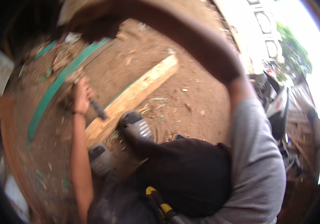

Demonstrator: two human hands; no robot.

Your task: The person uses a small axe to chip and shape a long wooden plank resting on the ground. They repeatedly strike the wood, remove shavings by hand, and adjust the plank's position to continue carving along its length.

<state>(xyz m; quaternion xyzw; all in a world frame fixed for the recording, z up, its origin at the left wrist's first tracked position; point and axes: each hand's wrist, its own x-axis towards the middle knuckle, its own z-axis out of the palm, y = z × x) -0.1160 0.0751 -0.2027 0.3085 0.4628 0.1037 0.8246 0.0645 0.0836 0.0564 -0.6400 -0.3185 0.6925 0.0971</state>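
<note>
My left hand (81, 98) is closed round a dark rod-shaped tool (98, 110), whose end sticks out toward a pale wooden beam (132, 96). My fingers hide the rest of the tool, so its kind does not show. Beyond that hand a long board with a green edge (61, 76) lies across the ground, curved by the lens. Across the top sweeps my right arm, in a grey sleeve, to my right hand (98, 26), raised high and smeared by motion. A pale brown shape (68, 11) beside it is too blurred to name, and whether it is held is unclear.
My shoes (135, 125) stand close to the beam on bare earth strewn with wood chips. A tool with yellow and black handles (160, 201) lies against my lap. At the right stands what looks like a motorcycle (277, 108); brown timber (12, 153) runs along the left.
</note>
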